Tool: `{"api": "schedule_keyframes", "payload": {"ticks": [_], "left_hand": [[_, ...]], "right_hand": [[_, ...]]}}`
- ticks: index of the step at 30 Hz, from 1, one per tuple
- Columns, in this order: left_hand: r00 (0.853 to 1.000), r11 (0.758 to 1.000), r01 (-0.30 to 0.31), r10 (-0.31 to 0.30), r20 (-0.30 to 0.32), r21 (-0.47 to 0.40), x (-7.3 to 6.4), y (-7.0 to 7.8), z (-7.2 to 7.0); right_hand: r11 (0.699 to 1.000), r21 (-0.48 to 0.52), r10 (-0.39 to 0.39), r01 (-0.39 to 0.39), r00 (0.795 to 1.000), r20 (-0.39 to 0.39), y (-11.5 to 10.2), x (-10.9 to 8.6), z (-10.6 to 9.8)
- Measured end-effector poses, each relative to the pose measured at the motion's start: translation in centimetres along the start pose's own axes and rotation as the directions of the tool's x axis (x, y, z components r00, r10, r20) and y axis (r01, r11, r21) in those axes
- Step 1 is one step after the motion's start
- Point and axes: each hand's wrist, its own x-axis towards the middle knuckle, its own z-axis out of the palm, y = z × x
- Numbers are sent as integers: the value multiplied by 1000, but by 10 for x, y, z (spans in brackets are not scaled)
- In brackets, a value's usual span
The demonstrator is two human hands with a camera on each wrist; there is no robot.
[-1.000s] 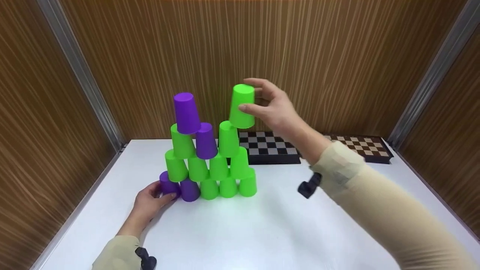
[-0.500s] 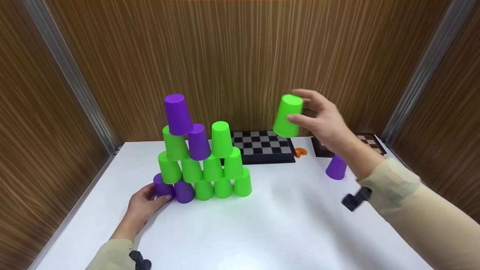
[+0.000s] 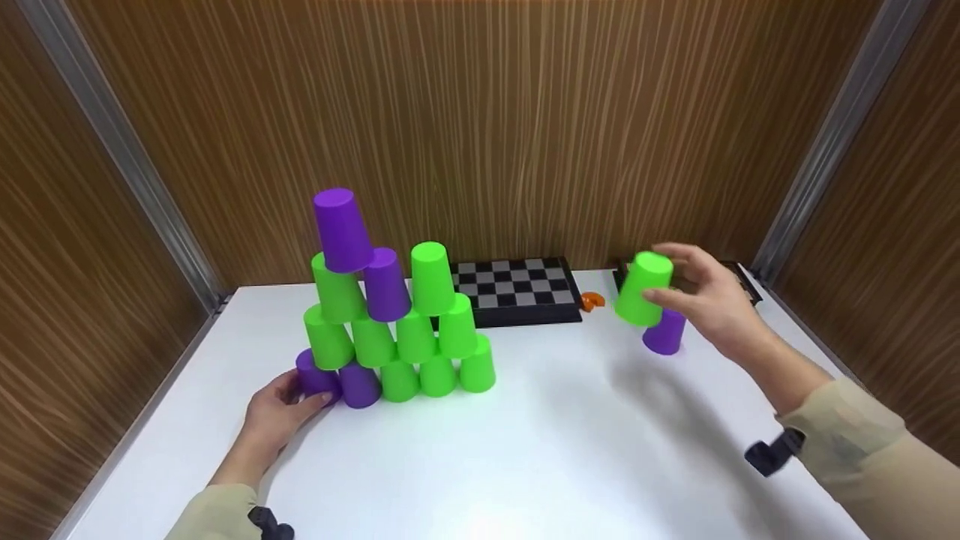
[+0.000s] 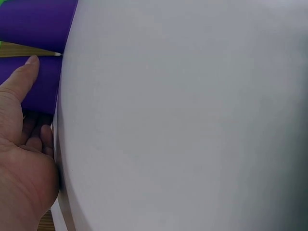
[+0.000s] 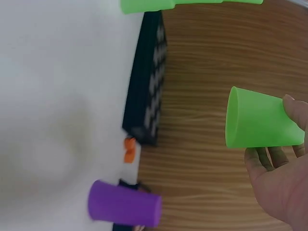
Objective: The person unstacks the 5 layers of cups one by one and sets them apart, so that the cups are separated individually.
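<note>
My right hand holds a green cup upside down in the air, thumb on the near side and fingers behind. In the right wrist view the same green cup sits between thumb and fingers. Below it, an upside-down purple cup stands on the table. My left hand grips the leftmost bottom purple cup of a stepped stack, thumb in front. The stack's upper rows are mostly green cups; a single purple cup tops its left side.
A black-and-grey checkered board lies behind the stack. Beside it is a small orange object. Another board at the back right is partly hidden by my right hand. Wood-grain panels enclose the white table.
My right hand has carried the green cup rightward and down, from above the stack's right side to over the lone purple cup. The left hand keeps its grip; the head view shifts slightly.
</note>
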Motion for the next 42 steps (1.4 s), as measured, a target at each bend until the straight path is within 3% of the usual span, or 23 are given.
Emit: {"api": "schedule_keyframes", "payload": {"ticks": [10,18,25,31,42], "left_hand": [[1000,1000,1,-1,0,-4,0,-1,-1],[1000,1000,5,-5,-7,2,1,-1,0],[1000,1000,7,-7,-8,4,-1,-1,-2],[1000,1000,-1,2,-18,8,-2,-2,-2],[999,999,-32,32,-16,17,0,-1,-1]], "right_hand": [[996,-25,81,-81,997,-8,62,-26,-18],[988,-43,146,-147,989,-20,97,-44,-27],[980,-7,197,-197,980,-2,113,-44,-26],[981,11,193,-193,981,-7,124,-42,-21],[974,16,224,-224,975,-5,130,-42,-16]]}}
